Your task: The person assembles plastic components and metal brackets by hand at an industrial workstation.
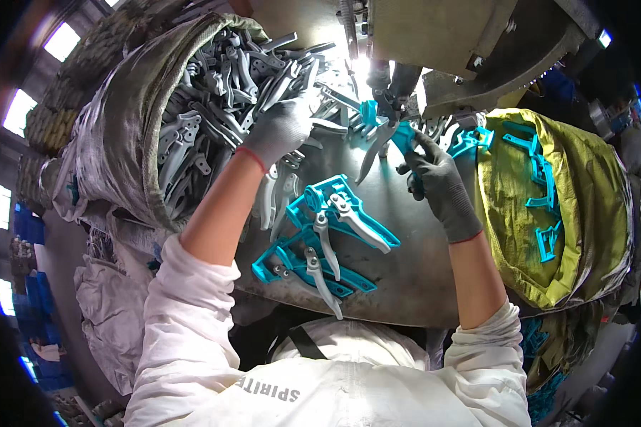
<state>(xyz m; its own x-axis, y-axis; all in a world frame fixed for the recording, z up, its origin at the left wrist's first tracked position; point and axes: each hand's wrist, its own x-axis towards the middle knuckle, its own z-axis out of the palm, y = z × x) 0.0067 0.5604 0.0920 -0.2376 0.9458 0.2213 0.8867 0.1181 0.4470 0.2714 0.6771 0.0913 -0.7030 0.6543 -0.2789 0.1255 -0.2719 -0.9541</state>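
My left hand (283, 132), in a grey glove, reaches to the near edge of a heap of grey metal levers (238, 75). Its fingers close around a pale grey lever (310, 75), partly hidden by the glove. My right hand (440, 181), in a dark grey glove, pinches a teal plastic bracket (404, 136) below the machine head (400, 82). A grey lever (374, 153) slants down beside that bracket. Closer to me on the metal table (413, 267) lie several teal brackets with grey levers attached (327, 238), overlapping each other.
A woven sack (132, 121) full of grey levers lies open at the left. On the right is a yellow-green sack (513, 235) with teal brackets (545, 181) on it. Metal plates of the machine (441, 43) overhang the table's far side.
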